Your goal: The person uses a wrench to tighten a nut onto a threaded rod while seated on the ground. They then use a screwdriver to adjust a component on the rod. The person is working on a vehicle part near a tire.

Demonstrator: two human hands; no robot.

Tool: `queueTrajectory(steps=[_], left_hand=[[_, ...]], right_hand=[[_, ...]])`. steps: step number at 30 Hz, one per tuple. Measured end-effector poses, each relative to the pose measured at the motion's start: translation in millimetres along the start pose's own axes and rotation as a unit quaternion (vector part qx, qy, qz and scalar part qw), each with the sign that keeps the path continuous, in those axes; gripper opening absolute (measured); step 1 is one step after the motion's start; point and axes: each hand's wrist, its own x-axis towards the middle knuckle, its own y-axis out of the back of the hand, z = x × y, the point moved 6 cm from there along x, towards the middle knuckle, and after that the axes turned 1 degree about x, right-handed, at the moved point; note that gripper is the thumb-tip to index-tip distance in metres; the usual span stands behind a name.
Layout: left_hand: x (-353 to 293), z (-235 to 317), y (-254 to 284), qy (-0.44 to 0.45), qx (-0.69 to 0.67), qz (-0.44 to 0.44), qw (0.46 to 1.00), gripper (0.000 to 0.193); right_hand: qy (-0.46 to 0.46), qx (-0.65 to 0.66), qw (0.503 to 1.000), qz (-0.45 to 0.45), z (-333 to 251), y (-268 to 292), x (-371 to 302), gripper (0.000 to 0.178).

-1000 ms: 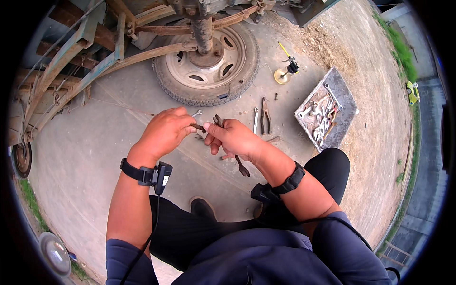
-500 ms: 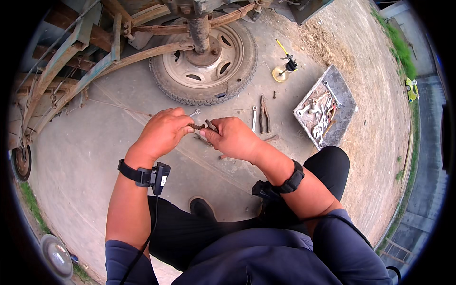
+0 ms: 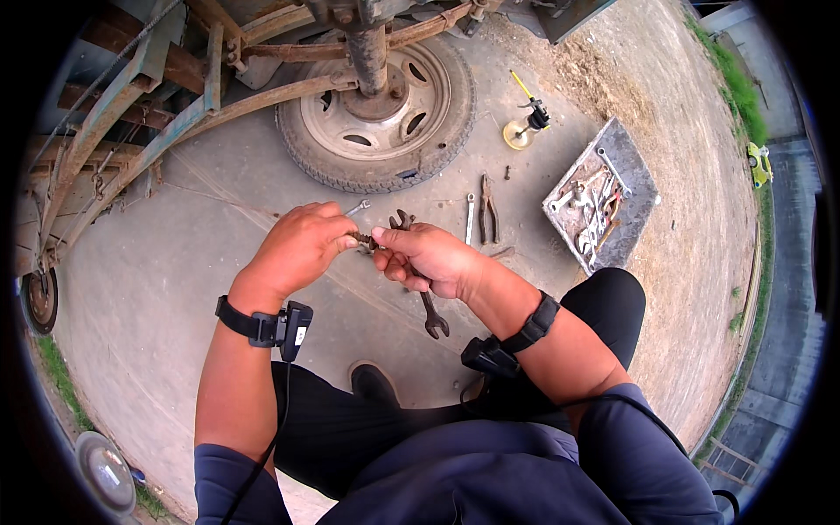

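My left hand (image 3: pixel 302 238) is closed, its thumb and fingers pinching a short rusty threaded bolt (image 3: pixel 364 238). The bright open end of a spanner (image 3: pixel 358 207) shows just beyond its fingers; whether the hand holds it or it lies on the floor I cannot tell. Facing it, my right hand (image 3: pixel 429 256) is closed round a dark double open-ended spanner (image 3: pixel 432 315), whose two jaws stick out above and below the palm. The right thumb and forefinger meet at the bolt's right end. Whatever sits on that end is partly hidden by the fingertips.
A wheel (image 3: pixel 376 131) lies flat under a rusty vehicle frame (image 3: pixel 188 122). Pliers (image 3: pixel 488 210) and a combination spanner (image 3: pixel 470 219) rest on the concrete. To the right stand a metal tray (image 3: pixel 643 188) of tools and an oil can (image 3: pixel 518 135).
My right hand has turned and opened out somewhat, so the dark spanner now stands upright across its palm. Its thumb stays near the bolt. The left hand has barely moved.
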Motion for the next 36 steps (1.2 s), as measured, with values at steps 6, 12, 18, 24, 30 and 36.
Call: queueTrajectory(steps=[6, 12, 18, 24, 30, 36], left_hand=[[-0.6, -3.5, -0.9, 0.0, -0.012, 0.0, 1.0, 0.012], [0.2, -3.5, -3.1, 0.01, -0.006, -0.015, 1.0, 0.013], [-0.3, -3.2, -1.3, 0.002, -0.009, -0.002, 1.0, 0.012], [-0.4, -3.1, -2.6, 0.001, -0.008, -0.005, 1.0, 0.012], [-2.0, -2.7, -3.8, 0.008, -0.004, -0.01, 1.0, 0.013], [-2.4, -2.7, -2.1, 0.001, -0.004, 0.004, 1.0, 0.013]], right_hand=[[0.013, -0.114, 0.993, 0.017, -6.5, 2.2, 0.2, 0.043], [0.23, -0.705, 0.649, 0.169, -37.0, -17.6, -19.4, 0.038], [0.138, -0.527, 0.822, 0.167, -42.2, -8.1, -26.5, 0.046], [0.016, -0.221, 0.967, 0.129, -15.6, 3.1, -12.2, 0.046], [0.143, -0.425, 0.879, 0.16, -31.0, -5.3, -19.2, 0.041], [0.274, -0.555, 0.751, 0.228, -36.4, -10.7, -29.8, 0.041]])
